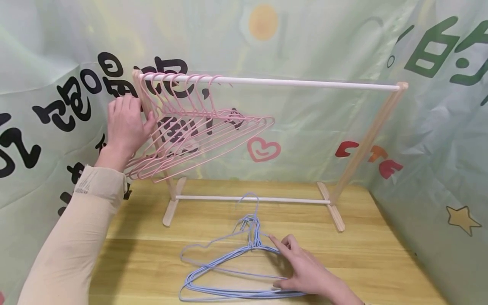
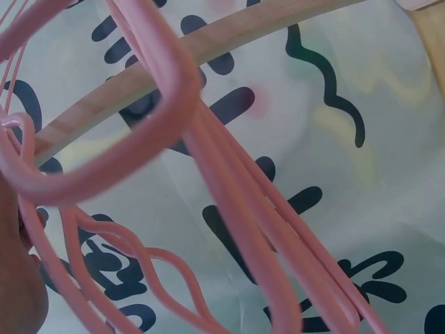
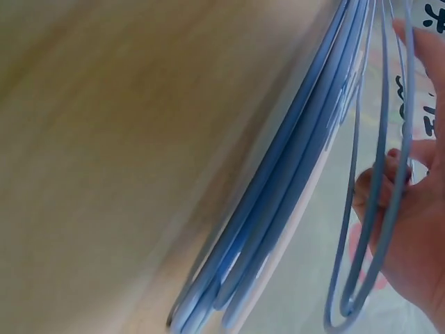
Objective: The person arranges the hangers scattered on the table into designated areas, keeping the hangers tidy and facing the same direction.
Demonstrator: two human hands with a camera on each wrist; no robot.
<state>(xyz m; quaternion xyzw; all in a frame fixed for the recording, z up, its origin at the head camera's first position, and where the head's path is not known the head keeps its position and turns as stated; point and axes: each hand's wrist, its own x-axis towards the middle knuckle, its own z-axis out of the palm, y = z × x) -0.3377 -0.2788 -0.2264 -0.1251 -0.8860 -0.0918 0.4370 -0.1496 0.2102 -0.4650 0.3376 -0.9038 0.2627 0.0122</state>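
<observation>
Several pink hangers (image 1: 213, 114) hang by their hooks at the left end of the white top rail (image 1: 305, 82). My left hand (image 1: 127, 123) is at the wooden left post (image 1: 164, 169) of the rack, thumb across its front; the fingertips are hidden. A pile of blue wire hangers (image 1: 225, 292) lies on the table below the rack. My right hand (image 1: 305, 271) grips the right end of an upper blue hanger (image 1: 206, 244), index finger at its shoulder and thumb by its lower bar. In the right wrist view, blue loops (image 3: 379, 229) stand apart from the stack (image 3: 278, 181).
The rack's wooden right post (image 1: 367, 148) and its foot (image 1: 331, 207) stand on the wooden table (image 1: 366, 254). A white lower bar (image 1: 289, 200) runs just behind the blue hooks. Printed cloth (image 1: 324, 38) hangs behind and on both sides.
</observation>
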